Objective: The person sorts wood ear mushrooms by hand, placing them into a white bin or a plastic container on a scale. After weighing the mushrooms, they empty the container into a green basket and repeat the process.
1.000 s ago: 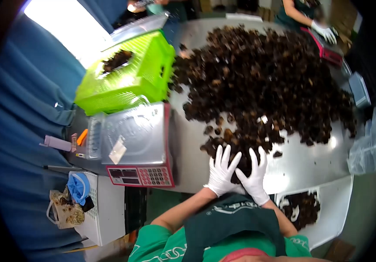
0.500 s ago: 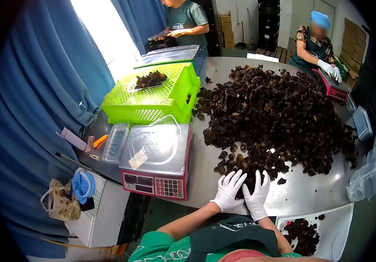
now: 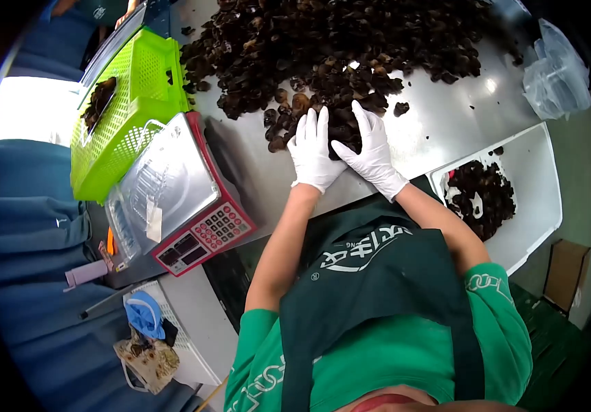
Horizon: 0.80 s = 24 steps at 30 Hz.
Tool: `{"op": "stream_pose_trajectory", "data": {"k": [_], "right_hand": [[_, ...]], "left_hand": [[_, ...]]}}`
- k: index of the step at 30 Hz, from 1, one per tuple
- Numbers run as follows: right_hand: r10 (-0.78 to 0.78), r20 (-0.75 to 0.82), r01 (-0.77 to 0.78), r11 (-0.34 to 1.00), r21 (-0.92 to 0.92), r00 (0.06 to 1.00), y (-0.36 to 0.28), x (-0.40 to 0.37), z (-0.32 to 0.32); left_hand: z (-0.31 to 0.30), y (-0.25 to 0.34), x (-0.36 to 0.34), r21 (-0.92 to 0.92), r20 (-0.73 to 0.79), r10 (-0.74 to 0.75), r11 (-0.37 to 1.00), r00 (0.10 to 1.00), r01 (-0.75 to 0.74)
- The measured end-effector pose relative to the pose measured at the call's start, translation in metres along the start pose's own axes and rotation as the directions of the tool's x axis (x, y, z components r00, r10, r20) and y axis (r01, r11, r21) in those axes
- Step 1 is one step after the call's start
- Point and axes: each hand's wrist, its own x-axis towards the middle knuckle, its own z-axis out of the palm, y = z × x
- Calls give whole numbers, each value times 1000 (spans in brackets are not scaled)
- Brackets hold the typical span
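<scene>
A large pile of dried black wood ear mushrooms [image 3: 295,48] covers the steel table in the head view. At its near edge, my left hand [image 3: 314,152] in a white glove lies with fingers stretched forward, along the left side of a small clump of mushrooms [image 3: 343,130]. On the clump's right side is my right hand [image 3: 372,152], also gloved, its thumb and fingers apart. Both hands touch the clump between them, and the thumbs are close together. Whether any pieces lie under the palms is hidden.
At left sits a red scale [image 3: 203,237] with a clear plastic tray [image 3: 158,185] on its plate. Beyond it is a green crate [image 3: 130,103]. A white bin [image 3: 539,185] with mushrooms stands below the table edge at right, near a plastic bag [image 3: 556,75].
The head view has tilted down and turned, so the scene sits higher and rotated. My hands remain around the clump at the pile's near edge, with the right thumb now nearer the left hand.
</scene>
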Motion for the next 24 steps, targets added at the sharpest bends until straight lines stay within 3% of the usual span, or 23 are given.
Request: {"op": "stream_pose_trajectory", "data": {"k": [4,8,10,14,18,20,24], "right_hand": [[-3,-26,3,1000,-1,1000,4,-1,8],[-10,41,11,1000,-28,999,10,2,10],[62,74,-63,998,8,995,4,3,6],[12,17,-12,1000,0,1000,6,3,3],[21,-62,-13,993,120,998,10,3,5],[143,-50,-127,964,235,988,4,8,0],[189,-142,-165,972,165,972,21,17,16]], "left_hand": [[-4,-4,-11,-74,6,57,996,998,-56],[-23,-9,-9,-125,179,83,990,980,-61],[-25,-6,-5,-70,207,81,995,975,-68],[-18,1,1,-2,175,14,1000,985,-14],[-12,-3,-6,-83,115,26,996,993,-17],[-8,-1,-9,-70,72,14,998,997,-9],[-3,-2,-11,-83,28,23,996,999,-21]]}}
